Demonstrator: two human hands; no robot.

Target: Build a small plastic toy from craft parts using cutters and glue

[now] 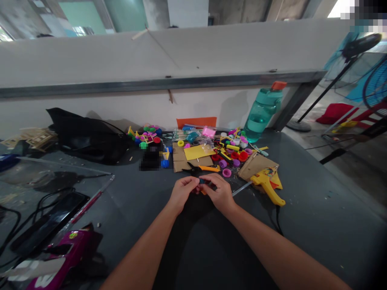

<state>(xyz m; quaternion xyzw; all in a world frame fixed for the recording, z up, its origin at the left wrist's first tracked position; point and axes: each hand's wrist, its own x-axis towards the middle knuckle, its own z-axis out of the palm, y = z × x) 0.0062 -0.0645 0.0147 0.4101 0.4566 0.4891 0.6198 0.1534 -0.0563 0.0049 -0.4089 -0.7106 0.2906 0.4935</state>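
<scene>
My left hand (185, 192) and my right hand (220, 193) meet over the front middle of the table, fingertips pinched together. Between them is a small blue piece (202, 181), mostly hidden by the fingers, so its kind cannot be made out. Just beyond the hands lie pliers with orange handles (209, 168) and dark jaws. Behind these, a yellow sheet (198, 152) rests on brown cardboard (180, 159). To the right of my right hand lies a yellow glue gun (267, 186) with a clear glue stick (242, 188) near it.
Several coloured bottle caps (226, 172) spread beyond my right hand. A teal water bottle (259, 117) stands at the back right. Black cloth (87, 137) lies at the back left, with a phone (51, 221) and a magenta device (65, 257) nearer. A low white wall (121, 60) bounds the table.
</scene>
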